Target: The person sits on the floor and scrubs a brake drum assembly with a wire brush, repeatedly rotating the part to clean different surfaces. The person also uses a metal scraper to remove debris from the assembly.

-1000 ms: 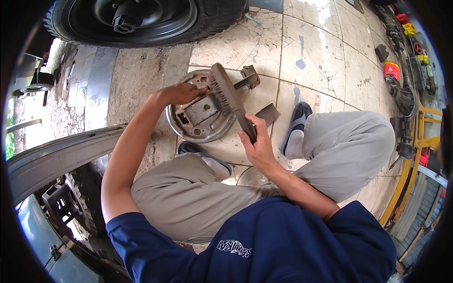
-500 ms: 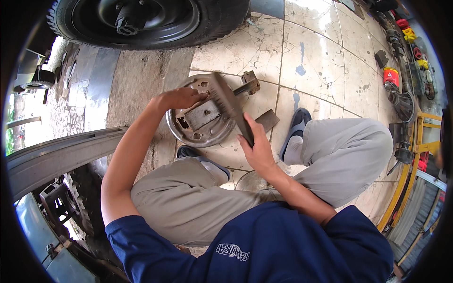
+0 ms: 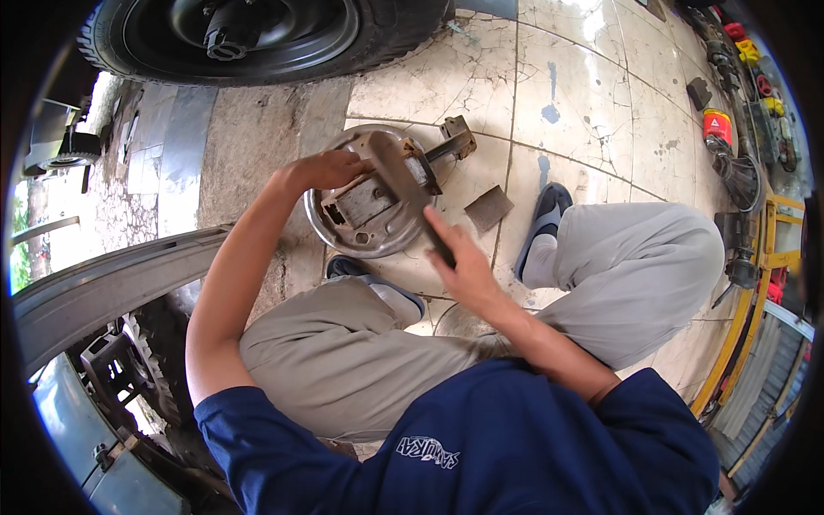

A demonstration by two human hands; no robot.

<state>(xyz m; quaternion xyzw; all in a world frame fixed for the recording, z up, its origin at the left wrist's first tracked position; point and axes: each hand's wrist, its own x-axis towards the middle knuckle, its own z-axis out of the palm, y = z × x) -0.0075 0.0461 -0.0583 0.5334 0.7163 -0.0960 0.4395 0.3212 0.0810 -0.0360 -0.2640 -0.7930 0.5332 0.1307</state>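
My right hand (image 3: pixel 468 270) is wrapped round the dark handle of a long brown wire brush (image 3: pixel 397 174). The brush lies slantwise over a round grey metal plate (image 3: pixel 322 230), its head slightly blurred. Beside the brush head, my left hand (image 3: pixel 337 169) is closed over the far left part of the plate. What its fingers hold is hidden under them and the brush. A boxy, worn metal piece (image 3: pixel 365 202) sits on the plate. From the plate's right side, a bar with a blocky metal end (image 3: pixel 457 137) sticks out.
A flat brown rectangular piece (image 3: pixel 489 209) lies on the tiles right of the plate. Ahead stands a large tyre (image 3: pixel 257 81). A grey metal beam (image 3: pixel 120 275) runs along the left. At the right are a red can (image 3: pixel 717 129), metal parts and a yellow frame (image 3: pixel 745 330).
The wire brush has shifted slightly left and down across the plate, with my right hand. My left hand has moved slightly up and left. The flat brown piece is now more exposed.
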